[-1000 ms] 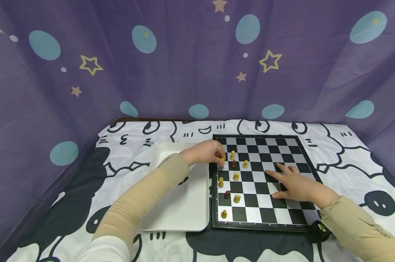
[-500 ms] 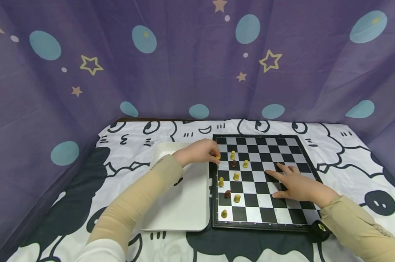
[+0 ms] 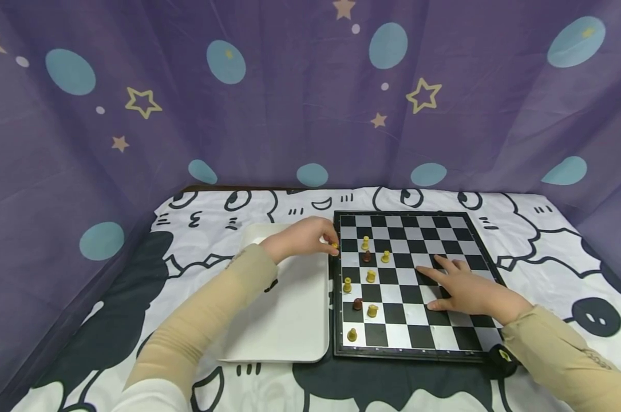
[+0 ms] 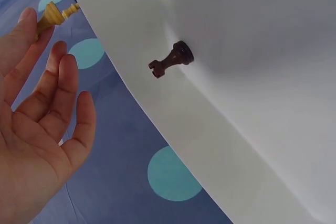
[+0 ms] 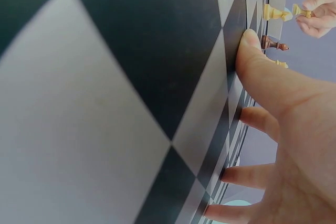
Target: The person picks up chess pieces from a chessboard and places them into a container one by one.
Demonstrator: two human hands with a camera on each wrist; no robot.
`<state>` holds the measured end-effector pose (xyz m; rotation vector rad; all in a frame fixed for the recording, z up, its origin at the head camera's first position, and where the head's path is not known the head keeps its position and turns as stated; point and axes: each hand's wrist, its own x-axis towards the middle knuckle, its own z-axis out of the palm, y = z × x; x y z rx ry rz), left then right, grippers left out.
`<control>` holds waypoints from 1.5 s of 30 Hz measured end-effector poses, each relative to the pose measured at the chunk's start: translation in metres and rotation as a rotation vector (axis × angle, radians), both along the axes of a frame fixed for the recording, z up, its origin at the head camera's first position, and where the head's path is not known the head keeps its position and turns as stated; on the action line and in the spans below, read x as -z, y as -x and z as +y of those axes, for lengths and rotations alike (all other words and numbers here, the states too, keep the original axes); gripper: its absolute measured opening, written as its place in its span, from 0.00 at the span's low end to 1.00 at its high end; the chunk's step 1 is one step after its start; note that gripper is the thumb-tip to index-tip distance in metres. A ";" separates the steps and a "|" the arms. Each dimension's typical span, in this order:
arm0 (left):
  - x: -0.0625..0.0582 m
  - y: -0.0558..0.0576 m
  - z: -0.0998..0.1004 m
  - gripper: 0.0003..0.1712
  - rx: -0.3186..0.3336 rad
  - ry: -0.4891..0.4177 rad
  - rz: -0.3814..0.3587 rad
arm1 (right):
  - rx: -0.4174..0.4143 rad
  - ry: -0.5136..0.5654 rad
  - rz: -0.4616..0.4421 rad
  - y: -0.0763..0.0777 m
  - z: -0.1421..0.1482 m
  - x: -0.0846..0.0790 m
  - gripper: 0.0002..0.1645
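My left hand [image 3: 310,236] pinches a yellow chess piece [image 4: 51,17] between thumb and fingertips, at the narrow gap between the white tray [image 3: 289,349] and the chessboard [image 3: 392,358]. Its other fingers are loosely bent in the left wrist view. A dark brown rook [image 4: 176,56] lies on its side in the tray. My right hand [image 3: 467,292] rests on the right half of the board with its fingers spread, holding nothing. Several yellow pieces, among them one in the near corner [image 3: 352,335], and two dark red ones [image 3: 367,257] [image 3: 358,304] stand on the board's left columns.
A black-and-white cartoon cloth [image 3: 269,389] covers the table. Behind it hangs a purple curtain [image 3: 289,126] with stars and blue ovals. A small black round object [image 3: 502,360] sits at the board's near right corner, beside the right sleeve.
My left hand has moved left with the yellow chess piece, from above the board's left column to the board's left edge beside the tray. The right hand stays in place.
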<state>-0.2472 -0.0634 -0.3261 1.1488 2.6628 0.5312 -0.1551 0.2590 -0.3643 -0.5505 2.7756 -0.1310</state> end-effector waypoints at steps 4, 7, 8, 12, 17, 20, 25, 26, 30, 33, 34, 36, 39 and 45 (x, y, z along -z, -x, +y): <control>-0.001 -0.001 -0.005 0.09 -0.024 0.000 -0.002 | 0.003 0.000 -0.006 0.000 0.000 -0.001 0.50; 0.000 -0.001 -0.009 0.09 -0.034 0.004 0.001 | 0.004 0.001 -0.008 0.000 -0.001 -0.001 0.49; 0.000 -0.001 -0.010 0.08 -0.037 0.004 0.001 | 0.004 0.003 -0.008 0.000 -0.001 -0.001 0.49; 0.003 -0.001 -0.015 0.07 -0.045 0.000 -0.004 | 0.001 -0.002 -0.009 0.000 -0.002 -0.001 0.50; 0.006 0.000 -0.019 0.06 -0.035 -0.023 -0.003 | 0.001 -0.006 -0.011 0.000 -0.001 -0.001 0.51; 0.007 0.000 -0.021 0.05 -0.026 -0.029 0.003 | 0.000 -0.004 -0.009 0.000 0.000 -0.001 0.51; 0.009 -0.001 -0.022 0.05 -0.033 0.011 0.014 | -0.002 0.001 0.000 0.000 0.000 -0.001 0.50; 0.010 -0.002 -0.023 0.06 -0.038 0.022 0.015 | -0.002 0.002 0.000 -0.001 0.000 0.000 0.50; 0.013 -0.002 -0.024 0.07 -0.047 0.055 0.030 | -0.001 0.004 -0.001 0.000 0.000 0.000 0.50; 0.017 -0.001 -0.025 0.06 -0.040 0.068 0.046 | 0.001 0.007 0.001 0.000 -0.001 0.000 0.50; 0.018 -0.001 -0.025 0.06 -0.036 0.073 0.051 | 0.002 0.008 0.002 0.000 -0.001 0.000 0.50; 0.020 0.000 -0.026 0.06 -0.029 0.086 0.055 | 0.001 0.008 0.003 -0.001 -0.001 0.000 0.50; 0.023 0.000 -0.026 0.06 -0.017 0.105 0.065 | -0.001 0.008 0.003 -0.001 -0.001 -0.001 0.50; 0.025 -0.002 -0.026 0.06 -0.017 0.140 0.090 | -0.005 0.013 0.007 -0.001 -0.001 -0.001 0.49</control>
